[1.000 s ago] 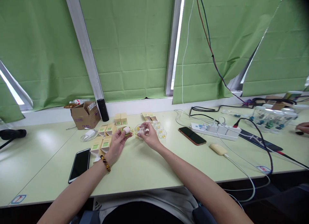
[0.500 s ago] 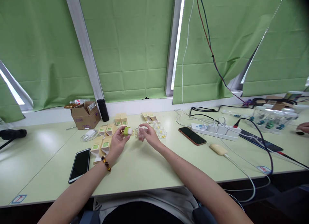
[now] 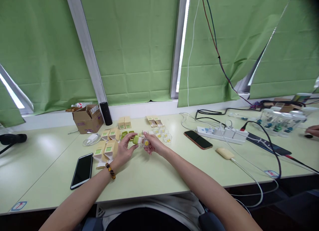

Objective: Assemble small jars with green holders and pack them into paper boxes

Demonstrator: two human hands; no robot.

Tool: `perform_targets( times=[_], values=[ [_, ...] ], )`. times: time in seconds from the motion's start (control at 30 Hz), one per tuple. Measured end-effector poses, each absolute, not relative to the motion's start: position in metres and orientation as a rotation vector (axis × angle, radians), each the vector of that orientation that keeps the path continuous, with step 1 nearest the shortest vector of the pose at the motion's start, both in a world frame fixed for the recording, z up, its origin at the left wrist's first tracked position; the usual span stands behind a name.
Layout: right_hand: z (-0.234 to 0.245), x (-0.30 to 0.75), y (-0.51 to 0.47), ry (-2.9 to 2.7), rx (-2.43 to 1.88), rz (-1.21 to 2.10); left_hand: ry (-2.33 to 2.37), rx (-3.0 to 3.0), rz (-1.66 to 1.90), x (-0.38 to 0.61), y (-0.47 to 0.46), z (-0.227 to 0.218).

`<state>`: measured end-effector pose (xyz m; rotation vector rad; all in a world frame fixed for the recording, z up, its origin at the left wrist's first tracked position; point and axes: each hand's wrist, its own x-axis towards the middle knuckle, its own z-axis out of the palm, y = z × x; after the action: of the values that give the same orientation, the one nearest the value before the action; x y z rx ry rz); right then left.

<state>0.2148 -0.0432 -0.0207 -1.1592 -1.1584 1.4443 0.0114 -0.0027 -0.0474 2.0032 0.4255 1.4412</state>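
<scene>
My left hand (image 3: 124,151) grips a small green cap with a white inner part (image 3: 136,139) between thumb and fingers. In my right hand (image 3: 155,145) is a small clear plastic container (image 3: 145,143) with a yellow round piece at its end, partly hidden by the fingers. Cap and container meet end to end above the table, with the white part at the container's mouth. How deep it sits inside I cannot tell. More green caps (image 3: 123,134) lie behind my left fingers. Several similar clear containers (image 3: 166,136) with yellow round pieces stand beyond my right hand.
Small cardboard boxes (image 3: 111,148) stand near my left wrist, others (image 3: 124,122) farther back. A white-edged phone (image 3: 82,171) lies left; another phone (image 3: 198,139), a power strip (image 3: 221,134) and cables lie right. Another person's hand (image 3: 313,130) shows at the far right.
My hands have come together: the green cap has moved right and now meets the clear container. The container has turned, so its yellow end faces right. Green caps behind my left hand have come into view.
</scene>
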Motion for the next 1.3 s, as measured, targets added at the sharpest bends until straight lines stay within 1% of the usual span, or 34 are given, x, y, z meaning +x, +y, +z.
perform_targets(
  times=[0.47, 1.1, 1.3],
  values=[
    [-0.0234, 0.2114, -0.0422, -1.191, -1.188, 1.503, 0.491, 2.222, 1.414, 0.0088, -0.0093, -0.0445],
    [-0.0290, 0.2098, -0.0413, -1.185, -1.160, 1.616, 0.461, 2.253, 1.322, 0.0082, -0.0112, -0.0434],
    [-0.0266, 0.2097, -0.0407, -1.094, -0.963, 1.571, 0.553, 2.153, 1.345, 0.0106, -0.0046, -0.0498]
  ],
)
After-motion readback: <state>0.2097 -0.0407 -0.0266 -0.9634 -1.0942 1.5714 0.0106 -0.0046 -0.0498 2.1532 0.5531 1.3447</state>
